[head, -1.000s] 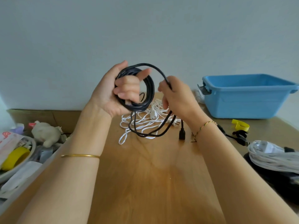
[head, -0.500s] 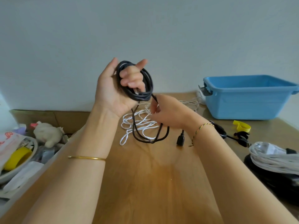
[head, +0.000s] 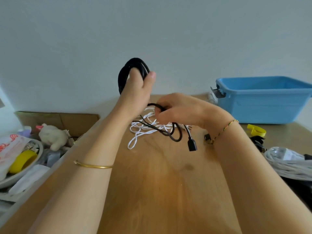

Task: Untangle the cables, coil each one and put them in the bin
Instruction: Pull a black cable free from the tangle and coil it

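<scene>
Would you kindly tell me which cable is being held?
The black cable: the left hand grips its coil, the right hand holds its tail. The thin white cable and the bundled white cable lie unheld.

Black cable (head: 133,68); white cable (head: 145,130); blue bin (head: 263,105); wood-grain table (head: 165,183); yellow tape roll (head: 22,161).
</scene>
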Motion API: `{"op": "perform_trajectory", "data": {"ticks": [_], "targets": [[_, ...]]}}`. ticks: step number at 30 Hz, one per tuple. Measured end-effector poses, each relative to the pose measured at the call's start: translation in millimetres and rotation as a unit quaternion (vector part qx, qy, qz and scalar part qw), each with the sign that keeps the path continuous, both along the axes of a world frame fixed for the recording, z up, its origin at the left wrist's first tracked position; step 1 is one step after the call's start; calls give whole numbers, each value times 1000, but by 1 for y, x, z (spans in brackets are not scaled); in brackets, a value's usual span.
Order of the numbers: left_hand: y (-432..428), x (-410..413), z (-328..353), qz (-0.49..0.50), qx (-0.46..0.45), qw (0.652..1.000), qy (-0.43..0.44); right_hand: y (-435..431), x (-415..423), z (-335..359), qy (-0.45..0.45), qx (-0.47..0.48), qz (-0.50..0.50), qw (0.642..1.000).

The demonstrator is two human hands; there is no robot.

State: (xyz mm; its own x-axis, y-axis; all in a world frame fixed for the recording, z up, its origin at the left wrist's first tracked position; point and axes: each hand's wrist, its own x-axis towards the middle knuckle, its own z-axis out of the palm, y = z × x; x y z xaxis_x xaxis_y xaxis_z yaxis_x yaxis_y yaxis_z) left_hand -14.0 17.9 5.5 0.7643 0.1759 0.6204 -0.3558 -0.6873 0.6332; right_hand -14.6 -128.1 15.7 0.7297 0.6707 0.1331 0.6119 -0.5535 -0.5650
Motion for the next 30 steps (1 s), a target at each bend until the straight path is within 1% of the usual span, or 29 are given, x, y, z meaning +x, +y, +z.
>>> {"op": "perform_trajectory", "data": {"ticks": [2, 3, 4, 5, 7, 8, 11, 12, 14, 15, 18, 20, 21, 22, 23, 24, 25, 26, 27, 28, 30], "targets": [[2, -2, -2, 63, 121, 989, 61, -9, 3, 3, -20, 25, -30, 999], [3, -4, -2, 79, 160, 980, 91, -13, 6, 5, -34, 41, -51, 997], [6, -3, -2, 80, 172, 974, 122, -18, 8, 6, -45, 59, -69, 995], [9, -3, -2, 64, 165, 972, 152, -21, 9, 7, -49, 79, -82, 992], [8, -5, 0, -3, 127, 971, 205, -22, 13, 7, -52, 119, -102, 986], [6, -6, 0, -36, 131, 964, 227, -21, 14, 6, -60, 139, -114, 982], [0, -10, -1, -71, 197, 943, 260, -18, 20, 2, -95, 209, -136, 964], [-1, -9, 0, -89, 174, 945, 262, -18, 22, 0, -102, 229, -136, 958], [-1, -12, 2, -152, 42, 945, 285, -17, 28, -4, -110, 246, -121, 955], [0, -13, 3, -188, -26, 933, 305, -16, 32, -8, -114, 238, -111, 958], [5, -13, 6, -299, -195, 874, 329, -15, 42, -22, -97, 207, -113, 967], [10, -12, 9, -369, -305, 818, 319, -18, 45, -29, -55, 209, -108, 970], [14, -11, 10, -401, -358, 783, 313, -18, 45, -32, -34, 213, -95, 972], [19, -9, 11, -440, -404, 740, 308, -18, 45, -33, -18, 215, -82, 973], [24, -7, 12, -492, -443, 683, 308, -17, 44, -34, -5, 215, -69, 974], [29, -6, 12, -552, -478, 612, 303, -15, 42, -34, 4, 210, -57, 976], [34, -6, 13, -596, -513, 548, 286, -14, 41, -34, 12, 200, -44, 979], [38, -6, 13, -611, -552, 508, 252, -11, 39, -34, 19, 183, -31, 982], [41, -6, 14, -605, -593, 488, 209, -9, 36, -34, 26, 166, -19, 986], [43, -8, 16, -582, -632, 486, 159, -6, 32, -33, 34, 148, -8, 988], [42, -12, 18, -512, -689, 509, 60, 0, 24, -31, 58, 122, 10, 991]]}}
